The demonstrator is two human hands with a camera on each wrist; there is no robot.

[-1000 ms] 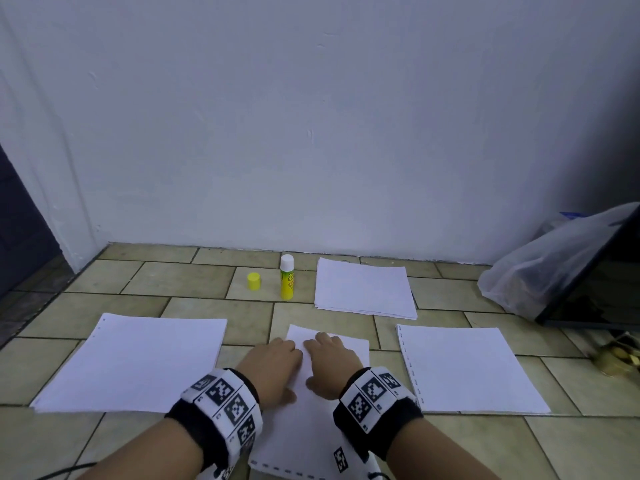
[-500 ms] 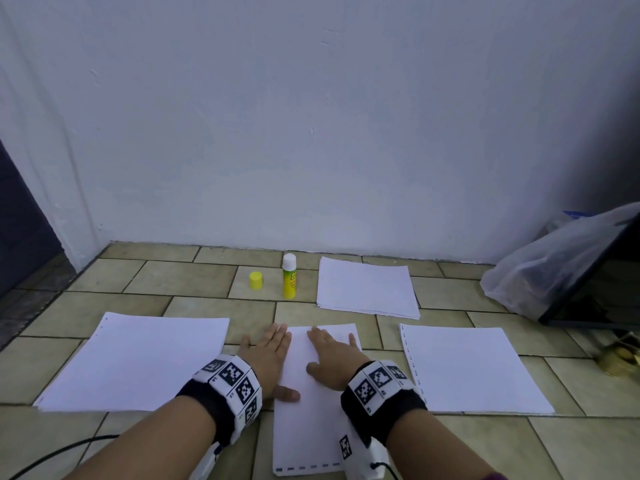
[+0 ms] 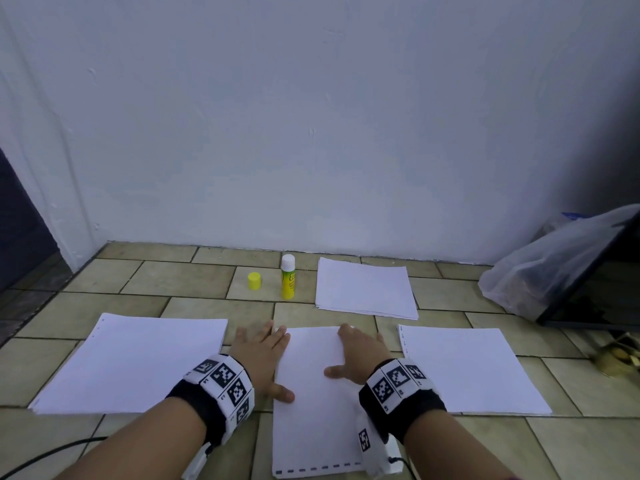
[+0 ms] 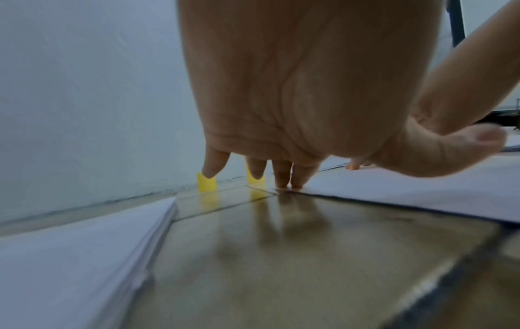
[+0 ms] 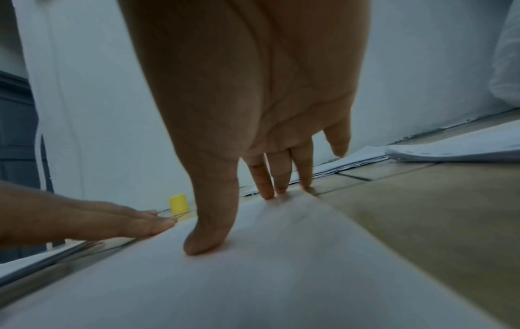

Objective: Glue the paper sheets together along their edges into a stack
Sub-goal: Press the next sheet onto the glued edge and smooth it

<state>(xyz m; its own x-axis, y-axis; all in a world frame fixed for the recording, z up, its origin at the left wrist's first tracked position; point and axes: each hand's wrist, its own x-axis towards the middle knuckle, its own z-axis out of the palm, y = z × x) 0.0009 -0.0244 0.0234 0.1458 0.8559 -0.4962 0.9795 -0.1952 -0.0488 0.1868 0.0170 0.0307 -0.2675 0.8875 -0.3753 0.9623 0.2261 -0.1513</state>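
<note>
A white sheet [image 3: 311,393] with a perforated near edge lies on the tiled floor in front of me. My left hand [image 3: 263,351] lies flat at its left edge, fingertips [image 4: 289,182] at the far left corner, thumb on the paper. My right hand [image 3: 356,351] presses flat on its far right part, thumb [image 5: 208,236] spread onto the sheet. An uncapped yellow glue stick [image 3: 288,281] stands beyond, with its yellow cap [image 3: 254,281] to its left. More paper lies in piles at the left [image 3: 138,362], right [image 3: 467,368] and far middle [image 3: 363,289].
A white wall [image 3: 311,133] closes the far side. A clear plastic bag [image 3: 540,268] and a dark panel [image 3: 595,282] sit at the far right, a small brass-coloured object [image 3: 620,355] near them. A black cable [image 3: 45,455] runs at the lower left.
Both hands slid apart from the sheet's middle toward its left and right edges, fingers spreading flat. The sheet now lies straighter on the floor.
</note>
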